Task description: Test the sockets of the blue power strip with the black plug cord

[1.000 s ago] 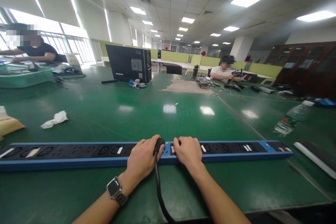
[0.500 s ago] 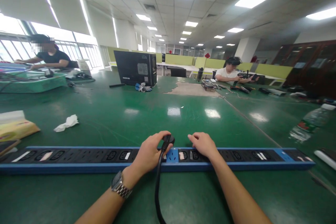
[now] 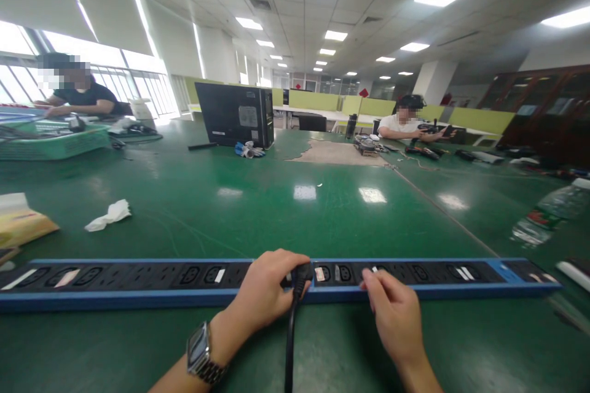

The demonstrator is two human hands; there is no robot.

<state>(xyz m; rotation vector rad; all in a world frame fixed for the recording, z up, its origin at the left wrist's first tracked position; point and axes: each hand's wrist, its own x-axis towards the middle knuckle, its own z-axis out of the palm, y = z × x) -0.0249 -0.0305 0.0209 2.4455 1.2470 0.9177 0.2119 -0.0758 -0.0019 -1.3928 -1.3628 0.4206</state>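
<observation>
A long blue power strip (image 3: 157, 299) with black sockets runs across the table in front of me. My left hand (image 3: 267, 291), with a metal watch on its wrist, grips a black power plug (image 3: 303, 273) from the left. The plug is over the blue socket section near the strip's middle and hides most of it; how far it sits in the holes cannot be seen. Its black cord (image 3: 290, 344) hangs down toward me. My right hand (image 3: 397, 313) has curled fingers, thumb near the index finger, over the strip's near edge; nothing shows in it.
A black computer case (image 3: 235, 113) and gloves (image 3: 249, 149) stand farther back. At left are a green basket (image 3: 59, 146), a tissue pack (image 3: 25, 224) and a crumpled tissue (image 3: 109, 215). A water bottle (image 3: 548, 215) is at right. Two people sit across the table.
My left hand has lowered the plug from above the strip onto the blue socket section. My right hand has moved right and back toward me. The camera view has shifted slightly.
</observation>
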